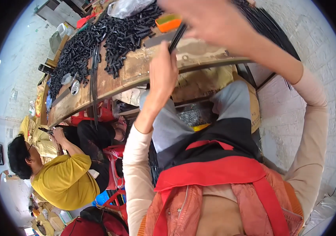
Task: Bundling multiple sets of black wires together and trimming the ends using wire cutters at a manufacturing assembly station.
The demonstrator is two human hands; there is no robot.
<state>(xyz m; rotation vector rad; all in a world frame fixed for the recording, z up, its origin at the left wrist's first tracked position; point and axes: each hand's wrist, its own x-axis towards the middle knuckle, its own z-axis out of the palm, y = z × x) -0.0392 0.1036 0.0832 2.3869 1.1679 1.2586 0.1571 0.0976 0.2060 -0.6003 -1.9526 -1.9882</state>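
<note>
My left hand (163,72) is closed round a small bundle of thin black rods (178,37), held tilted above the front edge of the wooden table (132,76). My right hand (211,23) is up over the table, just right of the rods' upper end. Motion smears its fingers, so whether they touch the rods is unclear. Behind the bundle stands an orange container (168,23) with a yellowish-green inside. A flat grey strip (158,40) lies on the tabletop left of the rods.
Heaps of short black tube-like pieces (85,51) cover the table's left part. Long black rods (94,78) overhang its front edge; more long rods (270,27) lie at far right. A clear plastic bag (126,8) sits at the back. To the left sits a co-worker in a yellow top (63,181).
</note>
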